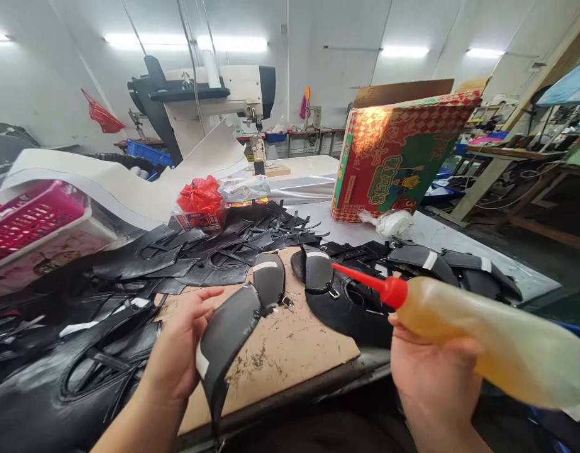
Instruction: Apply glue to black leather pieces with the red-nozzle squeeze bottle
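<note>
Gripping a black strip [226, 343] in the left hand [179, 343] above the board [280, 352], right hand [431, 371] closed on the bottle [488, 343], the nozzle [360, 280] needed bringing close before squeezing lightly.

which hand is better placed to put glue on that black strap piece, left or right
Right, probably. The right hand already holds the glue bottle, red nozzle aimed toward the work, while the left hand holds the black strap piece over the cardboard pad.
</note>
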